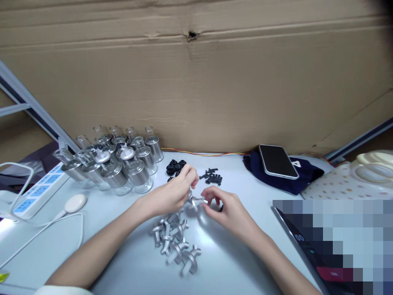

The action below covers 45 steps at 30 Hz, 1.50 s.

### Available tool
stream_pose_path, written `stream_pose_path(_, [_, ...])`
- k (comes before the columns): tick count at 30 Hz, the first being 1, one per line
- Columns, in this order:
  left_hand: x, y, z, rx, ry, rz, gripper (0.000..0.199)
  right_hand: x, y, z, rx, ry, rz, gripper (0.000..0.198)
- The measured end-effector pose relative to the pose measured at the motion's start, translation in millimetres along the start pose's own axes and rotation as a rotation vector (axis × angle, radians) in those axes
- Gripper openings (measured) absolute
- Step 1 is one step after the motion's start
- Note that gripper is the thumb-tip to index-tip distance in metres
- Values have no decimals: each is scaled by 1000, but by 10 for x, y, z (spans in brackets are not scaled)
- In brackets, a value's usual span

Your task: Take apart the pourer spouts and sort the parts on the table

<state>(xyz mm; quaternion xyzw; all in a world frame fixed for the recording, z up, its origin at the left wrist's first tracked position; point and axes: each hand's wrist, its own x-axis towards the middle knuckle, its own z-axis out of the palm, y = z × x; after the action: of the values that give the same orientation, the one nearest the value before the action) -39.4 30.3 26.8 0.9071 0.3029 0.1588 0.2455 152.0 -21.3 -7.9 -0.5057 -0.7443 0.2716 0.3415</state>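
Between my hands is a silver pour spout [195, 202] with a round collar, raised over the table. The curled fingers of my left hand [180, 189] close on its far end, and the exact grip is partly hidden. My right hand [225, 207] has its thumb and forefinger around the narrow tip; a small dark thing [221, 208] shows by its palm. Below my left hand lies a loose pile of similar silver spouts [176, 250]. Black rubber-like rings [175, 166] sit behind my left hand, and small black pieces [213, 178] lie beyond my right.
Several glass bottles with metal sleeves [115, 178] stand at the back left, near a power strip [39, 190] and white cable puck [75, 203]. A phone [278, 161] rests on dark blue cloth [302, 176]. At right are a tablet-like device [302, 241] and tape rolls [376, 174]. Cardboard [215, 90] rises behind.
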Motion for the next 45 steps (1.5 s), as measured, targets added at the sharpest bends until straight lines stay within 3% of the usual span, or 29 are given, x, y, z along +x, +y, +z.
stream_pose_path(6, [-17,87,1,-108,44,64,22,-10,16,-84,183,138,15,15])
stream_pose_path(14, [-3,155,7,-306,111,63,13,-27,20,-83,324,214,1,17])
stream_pose_path(17, [1,164,17,-441,105,-7,15,-22,40,-87,393,257,6,18])
stream_pose_path(22, [52,133,89,-827,-39,-240,51,3,70,-104,425,269,-31,19])
stream_pose_path(25, [90,118,126,-979,-63,-239,43,18,71,-110,358,299,-103,16])
stream_pose_path(28, [104,126,122,-887,-39,-225,20,28,68,-120,222,329,-195,13])
stream_pose_path(37, [114,133,172,-879,29,-340,11,42,99,-188,49,263,-394,20])
stream_pose_path(42, [116,140,206,-823,22,-358,14,52,87,-201,-34,269,-409,12])
stream_pose_path(45, [120,139,202,-780,32,-364,14,51,120,-289,-51,234,-315,13])
